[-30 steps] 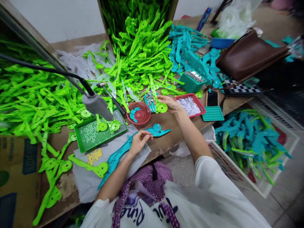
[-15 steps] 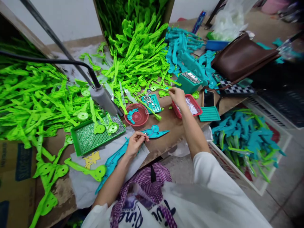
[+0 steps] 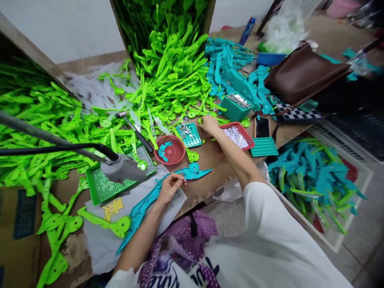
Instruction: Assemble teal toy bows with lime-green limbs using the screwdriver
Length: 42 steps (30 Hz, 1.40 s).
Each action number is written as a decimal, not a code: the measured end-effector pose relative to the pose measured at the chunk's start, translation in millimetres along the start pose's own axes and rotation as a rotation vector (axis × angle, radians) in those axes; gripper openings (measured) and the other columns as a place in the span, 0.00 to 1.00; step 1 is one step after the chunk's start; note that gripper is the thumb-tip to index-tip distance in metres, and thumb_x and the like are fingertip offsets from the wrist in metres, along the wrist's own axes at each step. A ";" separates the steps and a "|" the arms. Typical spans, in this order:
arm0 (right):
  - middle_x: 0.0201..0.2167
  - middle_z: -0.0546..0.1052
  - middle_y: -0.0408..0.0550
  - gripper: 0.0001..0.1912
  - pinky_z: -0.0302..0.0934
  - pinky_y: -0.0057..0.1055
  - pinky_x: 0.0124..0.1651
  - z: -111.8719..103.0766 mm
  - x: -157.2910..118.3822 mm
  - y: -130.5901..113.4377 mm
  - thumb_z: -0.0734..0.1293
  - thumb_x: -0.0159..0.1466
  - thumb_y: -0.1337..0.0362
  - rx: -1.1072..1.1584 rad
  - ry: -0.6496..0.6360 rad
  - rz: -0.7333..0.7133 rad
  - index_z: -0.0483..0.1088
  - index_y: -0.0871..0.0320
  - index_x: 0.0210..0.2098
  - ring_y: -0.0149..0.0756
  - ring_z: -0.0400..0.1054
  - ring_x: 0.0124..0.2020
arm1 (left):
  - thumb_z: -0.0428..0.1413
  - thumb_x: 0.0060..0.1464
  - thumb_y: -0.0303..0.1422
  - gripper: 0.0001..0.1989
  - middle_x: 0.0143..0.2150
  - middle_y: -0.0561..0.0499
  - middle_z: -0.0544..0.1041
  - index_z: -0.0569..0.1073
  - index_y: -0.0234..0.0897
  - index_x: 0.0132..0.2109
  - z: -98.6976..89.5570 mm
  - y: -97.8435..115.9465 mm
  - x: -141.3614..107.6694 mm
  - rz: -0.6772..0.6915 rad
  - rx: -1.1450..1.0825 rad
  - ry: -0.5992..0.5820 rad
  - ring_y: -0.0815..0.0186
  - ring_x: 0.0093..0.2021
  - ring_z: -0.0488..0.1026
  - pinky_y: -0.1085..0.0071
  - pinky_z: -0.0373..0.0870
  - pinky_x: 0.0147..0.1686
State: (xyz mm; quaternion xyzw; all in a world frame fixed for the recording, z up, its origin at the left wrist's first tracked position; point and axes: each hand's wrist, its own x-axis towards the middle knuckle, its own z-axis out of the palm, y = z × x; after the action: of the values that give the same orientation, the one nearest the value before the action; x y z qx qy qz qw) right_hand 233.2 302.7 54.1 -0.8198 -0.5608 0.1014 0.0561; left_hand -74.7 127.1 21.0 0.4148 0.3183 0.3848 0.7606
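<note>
My left hand (image 3: 170, 187) is pinched over a long blue plastic piece (image 3: 144, 204), its fingertips closed around a thin red wire (image 3: 185, 181). The blue piece runs under my left wrist, and a round blue disc (image 3: 193, 167) lies at its far end. Bent over the near edge of the green pile, my right hand (image 3: 208, 124) has its fingers closed at small green bits, just right of the teal tray of silver discs (image 3: 190, 135). What its fingertips hold is too small to name.
A red bowl (image 3: 177, 153) holds blue pieces. A hammer (image 3: 136, 133) lies behind the green tray (image 3: 103, 188), under a grey tool head (image 3: 123, 169). A red basket (image 3: 251, 142) holds white parts. Green pieces (image 3: 168, 88) are heaped at the back, a crate (image 3: 336, 242) stands right.
My right hand has moved left, from beside the red basket to the teal tray's right side. The grey tool head has swung down over the green tray. My left hand stays at the blue piece.
</note>
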 end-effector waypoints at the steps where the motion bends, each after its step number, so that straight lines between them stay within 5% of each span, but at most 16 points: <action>1: 0.51 0.77 0.65 0.18 0.65 0.51 0.56 -1.5 -2.6 0.2 0.70 0.61 0.61 0.000 0.001 -0.002 0.77 0.62 0.48 0.58 0.71 0.53 | 0.68 0.48 0.49 0.21 0.30 0.50 0.78 0.76 0.36 0.35 -0.5 -0.2 -0.1 0.002 0.005 0.000 0.67 0.31 0.76 0.70 0.74 0.36; 9: 0.54 0.72 0.60 0.17 0.64 0.46 0.58 -25.2 -73.9 12.0 0.61 0.67 0.55 0.322 0.274 -0.160 0.74 0.59 0.46 0.49 0.70 0.52 | 0.68 0.49 0.49 0.21 0.31 0.50 0.78 0.75 0.35 0.35 2.8 1.1 -1.3 -0.005 0.000 -0.046 0.68 0.31 0.76 0.70 0.74 0.36; 12: 0.58 0.71 0.59 0.18 0.67 0.44 0.56 -19.8 -106.1 11.9 0.61 0.67 0.51 0.556 0.238 -0.251 0.71 0.56 0.48 0.48 0.70 0.54 | 0.68 0.48 0.50 0.22 0.31 0.50 0.78 0.74 0.35 0.35 3.6 1.1 -1.1 -0.019 -0.006 -0.035 0.68 0.31 0.75 0.69 0.74 0.36; 16: 0.60 0.72 0.56 0.21 0.69 0.45 0.54 -14.3 -143.2 14.4 0.60 0.66 0.45 0.796 0.177 -0.197 0.69 0.52 0.49 0.48 0.72 0.52 | 0.68 0.48 0.50 0.22 0.32 0.51 0.77 0.74 0.36 0.36 1.1 -1.9 -0.4 -0.013 -0.023 -0.044 0.68 0.32 0.75 0.70 0.74 0.37; 20: 0.57 0.76 0.54 0.17 0.65 0.49 0.62 -19.8 -206.7 26.7 0.59 0.69 0.51 0.736 0.243 -0.206 0.69 0.49 0.52 0.48 0.71 0.57 | 0.68 0.48 0.50 0.22 0.32 0.51 0.77 0.75 0.36 0.36 -2.4 -2.8 -0.2 -0.005 -0.029 -0.040 0.68 0.33 0.75 0.70 0.73 0.37; 25: 0.57 0.77 0.53 0.14 0.68 0.51 0.58 -4.5 -294.1 45.0 0.58 0.71 0.59 0.486 0.120 -0.342 0.70 0.46 0.53 0.47 0.73 0.57 | 0.68 0.49 0.50 0.21 0.31 0.51 0.77 0.75 0.36 0.36 -0.2 2.4 -0.7 -0.003 -0.045 -0.036 0.67 0.32 0.75 0.69 0.73 0.38; 28: 0.56 0.78 0.56 0.13 0.68 0.50 0.57 12.9 -293.9 47.6 0.58 0.71 0.61 0.404 0.099 -0.387 0.70 0.49 0.51 0.47 0.74 0.56 | 0.67 0.50 0.48 0.20 0.31 0.51 0.77 0.75 0.36 0.36 2.6 4.0 -0.7 0.008 -0.048 -0.048 0.68 0.32 0.75 0.69 0.73 0.38; 31: 0.56 0.78 0.59 0.15 0.66 0.52 0.57 23.0 -254.3 46.7 0.57 0.70 0.62 0.372 0.150 -0.336 0.71 0.54 0.50 0.50 0.73 0.57 | 0.66 0.51 0.49 0.20 0.31 0.51 0.77 0.75 0.37 0.36 2.7 4.1 -1.6 0.031 -0.008 -0.054 0.67 0.32 0.75 0.69 0.73 0.37; 35: 0.54 0.79 0.58 0.15 0.63 0.50 0.58 23.7 -216.0 48.7 0.58 0.70 0.60 0.362 0.175 -0.313 0.72 0.55 0.50 0.49 0.73 0.55 | 0.58 0.61 0.47 0.15 0.38 0.47 0.80 0.75 0.39 0.39 0.8 3.5 -3.6 0.152 0.371 -0.081 0.61 0.41 0.77 0.63 0.72 0.47; 38: 0.55 0.78 0.57 0.15 0.63 0.49 0.57 22.2 -225.7 51.7 0.58 0.71 0.59 0.332 0.121 -0.384 0.72 0.54 0.50 0.49 0.73 0.55 | 0.53 0.65 0.36 0.08 0.49 0.44 0.81 0.75 0.40 0.42 2.3 0.2 -3.1 0.293 0.829 -0.102 0.56 0.55 0.75 0.54 0.60 0.62; 42: 0.57 0.77 0.57 0.16 0.62 0.49 0.57 18.2 -252.4 51.9 0.56 0.72 0.60 0.243 0.112 -0.414 0.72 0.53 0.52 0.48 0.72 0.56 | 0.48 0.65 0.27 0.10 0.56 0.40 0.78 0.75 0.39 0.45 7.8 -4.3 -6.3 0.343 1.127 -0.191 0.53 0.62 0.70 0.53 0.58 0.61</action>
State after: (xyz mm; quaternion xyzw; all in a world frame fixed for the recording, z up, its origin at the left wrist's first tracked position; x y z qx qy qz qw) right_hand 187.7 48.5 51.8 -0.6791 -0.6965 0.1088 0.2049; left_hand -70.2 117.2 21.8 0.8329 0.3321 0.2347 0.3755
